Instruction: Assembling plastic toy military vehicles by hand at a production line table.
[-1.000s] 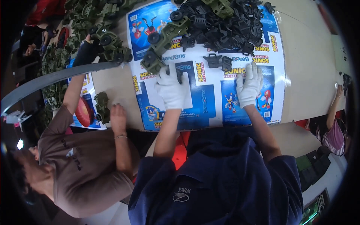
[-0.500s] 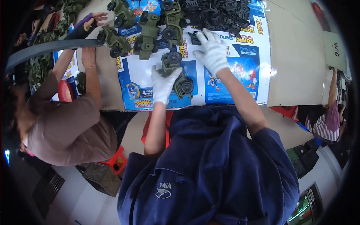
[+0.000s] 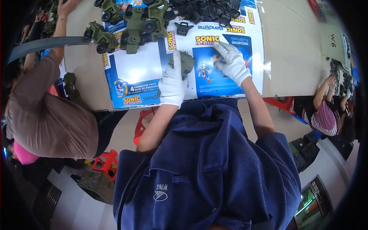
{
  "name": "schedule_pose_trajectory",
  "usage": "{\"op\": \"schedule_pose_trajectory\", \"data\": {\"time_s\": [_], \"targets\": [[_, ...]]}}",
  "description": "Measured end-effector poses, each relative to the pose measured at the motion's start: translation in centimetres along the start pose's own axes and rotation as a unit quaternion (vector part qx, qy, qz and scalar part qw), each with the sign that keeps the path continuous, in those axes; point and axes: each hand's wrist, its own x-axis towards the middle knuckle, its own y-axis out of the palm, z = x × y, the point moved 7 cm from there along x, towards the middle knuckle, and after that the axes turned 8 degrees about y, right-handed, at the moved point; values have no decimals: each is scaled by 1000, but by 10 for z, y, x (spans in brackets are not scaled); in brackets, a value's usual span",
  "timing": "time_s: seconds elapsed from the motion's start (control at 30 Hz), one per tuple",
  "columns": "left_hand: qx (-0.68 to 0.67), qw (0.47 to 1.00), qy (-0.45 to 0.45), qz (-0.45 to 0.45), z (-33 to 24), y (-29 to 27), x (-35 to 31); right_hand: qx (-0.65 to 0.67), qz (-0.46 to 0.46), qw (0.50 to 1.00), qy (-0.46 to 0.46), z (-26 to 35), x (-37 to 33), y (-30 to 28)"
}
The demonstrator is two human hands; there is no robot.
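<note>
Vehicle gripped in my left hand near the counter front edge; my right hand half-curled, I can't tell on what, if anything

The toy vehicle looks matt plastic; the gloves cloth; the printed sheet glossy.

Beige tabletop extends right of the fingers. Pale floor, red stool: lower left of them. Greenish light: lower right.
</note>
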Motion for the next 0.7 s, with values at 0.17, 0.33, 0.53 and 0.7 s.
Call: {"op": "schedule_pose_trajectory", "data": {"time_s": [0.17, 0.33, 0.53, 0.7], "targets": [[-9, 998, 43, -49, 11, -23, 3, 17, 13, 998, 66, 3, -22, -19], [-234, 967, 46, 94, 29, 29, 20, 157, -57, 939, 302, -21, -25, -11], [-229, 970, 54, 65, 23, 32, 17, -77, 20, 976, 204, 4, -10, 11], [-296, 950, 75, 68, 23, 31, 18, 4, 111, 924, 365, -18, -17, 4]]}}
